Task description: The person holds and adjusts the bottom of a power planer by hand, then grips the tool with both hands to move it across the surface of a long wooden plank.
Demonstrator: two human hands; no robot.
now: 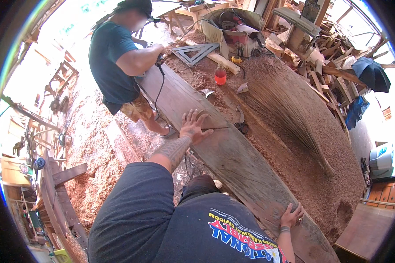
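A long, weathered wooden plank (245,175) runs slantwise from the far left to the near right. My left hand (195,127) presses flat on its upper face, fingers spread, beside a thin dark line across the wood. Farther down, my right hand (292,215) holds the plank's right edge, its fingers seeming to curl over the side. At the far end, a person in a teal shirt (107,57) bends over the plank with a corded tool (159,59) in their hands; the tool's body is mostly hidden.
Right of the plank are scissors (241,125), a red-filled bottle (220,75), a triangular square (195,53), a yellow tape measure (236,59) and a stick broom (289,122) among shavings. A black cord (159,94) hangs over the plank's left side. Scrap wood (329,65) is heaped at the far right.
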